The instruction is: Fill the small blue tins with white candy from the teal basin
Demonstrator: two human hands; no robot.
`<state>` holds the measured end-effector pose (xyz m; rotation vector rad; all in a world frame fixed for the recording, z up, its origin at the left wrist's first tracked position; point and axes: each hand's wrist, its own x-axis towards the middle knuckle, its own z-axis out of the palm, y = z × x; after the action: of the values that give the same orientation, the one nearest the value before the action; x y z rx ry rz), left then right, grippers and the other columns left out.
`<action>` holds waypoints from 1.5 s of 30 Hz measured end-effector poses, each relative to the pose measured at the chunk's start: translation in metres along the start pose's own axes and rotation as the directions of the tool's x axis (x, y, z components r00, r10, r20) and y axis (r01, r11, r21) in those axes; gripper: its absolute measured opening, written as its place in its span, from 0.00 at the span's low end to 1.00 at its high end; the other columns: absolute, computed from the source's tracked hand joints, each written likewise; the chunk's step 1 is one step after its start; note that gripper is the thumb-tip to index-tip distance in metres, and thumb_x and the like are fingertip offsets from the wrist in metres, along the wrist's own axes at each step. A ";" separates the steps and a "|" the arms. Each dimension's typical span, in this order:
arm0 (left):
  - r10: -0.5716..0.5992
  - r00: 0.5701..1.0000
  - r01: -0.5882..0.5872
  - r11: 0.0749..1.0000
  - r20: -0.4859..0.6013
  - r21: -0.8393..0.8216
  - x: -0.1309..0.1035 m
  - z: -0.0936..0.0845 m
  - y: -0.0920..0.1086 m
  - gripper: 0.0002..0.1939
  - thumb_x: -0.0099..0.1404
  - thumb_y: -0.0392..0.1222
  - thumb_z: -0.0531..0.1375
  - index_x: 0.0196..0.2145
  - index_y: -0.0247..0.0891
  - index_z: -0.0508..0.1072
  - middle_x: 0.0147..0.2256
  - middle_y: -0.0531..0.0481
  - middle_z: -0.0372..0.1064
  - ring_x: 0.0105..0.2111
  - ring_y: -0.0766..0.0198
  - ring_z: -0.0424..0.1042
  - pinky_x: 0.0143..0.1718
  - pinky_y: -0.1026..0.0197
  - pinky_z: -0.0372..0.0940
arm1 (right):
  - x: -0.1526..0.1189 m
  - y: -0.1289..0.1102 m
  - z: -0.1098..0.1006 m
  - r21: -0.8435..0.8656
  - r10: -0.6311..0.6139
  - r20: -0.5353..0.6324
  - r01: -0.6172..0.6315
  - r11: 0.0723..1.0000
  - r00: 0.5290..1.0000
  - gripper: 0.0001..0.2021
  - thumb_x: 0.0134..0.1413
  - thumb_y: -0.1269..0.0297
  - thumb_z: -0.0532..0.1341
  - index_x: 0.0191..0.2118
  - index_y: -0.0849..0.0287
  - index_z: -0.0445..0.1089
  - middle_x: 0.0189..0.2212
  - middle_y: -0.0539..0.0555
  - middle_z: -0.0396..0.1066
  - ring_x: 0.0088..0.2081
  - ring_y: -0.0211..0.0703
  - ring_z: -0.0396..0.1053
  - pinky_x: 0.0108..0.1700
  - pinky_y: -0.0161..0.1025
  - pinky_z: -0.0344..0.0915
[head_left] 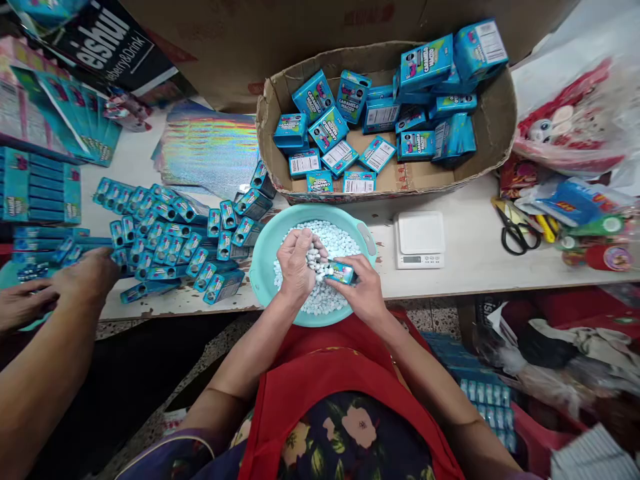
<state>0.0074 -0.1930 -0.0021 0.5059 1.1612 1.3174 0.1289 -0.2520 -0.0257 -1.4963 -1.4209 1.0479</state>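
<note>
A turquoise basin [261, 280] at the table's front edge holds many small pale candies [326, 305]. Over it, my left hand [297, 263] is cupped round a handful of these candies, some showing between thumb and fingers. My right hand [361, 291] grips a small blue candy box [341, 272] by its sides, its end turned toward my left hand. A few candies lie at that end of the box, close to the fingers of my left hand. Whether any are inside the box is hidden.
Behind the basin stands a cut-down cardboard box [390, 190] with several blue boxes. A white scale [419, 240] and scissors [515, 230] lie to the right. Many open blue boxes [165, 247] crowd the left, near a co-worker's hands [87, 277]. Holographic sheets [207, 147] lie behind.
</note>
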 end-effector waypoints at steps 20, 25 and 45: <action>0.043 0.998 -0.040 0.997 -0.044 0.068 0.005 0.005 -0.004 0.23 0.56 0.58 0.65 0.23 0.37 0.62 0.18 0.59 0.59 0.12 0.77 0.55 0.12 0.70 0.50 | 0.007 0.006 0.005 0.070 0.012 -0.014 -0.011 0.998 1.000 0.18 0.45 0.63 0.71 0.45 0.50 0.74 0.39 0.51 0.70 0.43 0.45 0.70 0.48 0.44 0.68; 0.083 0.996 -0.082 0.995 -0.024 0.063 0.002 0.003 -0.004 0.22 0.57 0.57 0.64 0.23 0.37 0.63 0.19 0.58 0.59 0.13 0.76 0.57 0.14 0.70 0.53 | 0.002 0.006 0.007 0.088 0.019 -0.046 -0.015 0.996 0.999 0.18 0.45 0.61 0.71 0.45 0.50 0.74 0.40 0.52 0.70 0.44 0.45 0.70 0.49 0.44 0.68; 0.077 0.997 -0.074 0.985 -0.016 0.153 0.006 -0.009 -0.003 0.23 0.62 0.62 0.56 0.24 0.38 0.64 0.18 0.56 0.57 0.16 0.72 0.56 0.16 0.69 0.51 | -0.007 0.015 -0.003 0.158 0.071 -0.123 -0.052 0.986 0.990 0.19 0.41 0.57 0.73 0.43 0.52 0.76 0.39 0.52 0.70 0.44 0.45 0.70 0.50 0.43 0.67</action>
<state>-0.0002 -0.1914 -0.0101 0.6532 1.2784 1.3075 0.1366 -0.2596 -0.0390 -1.4747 -1.1839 1.0553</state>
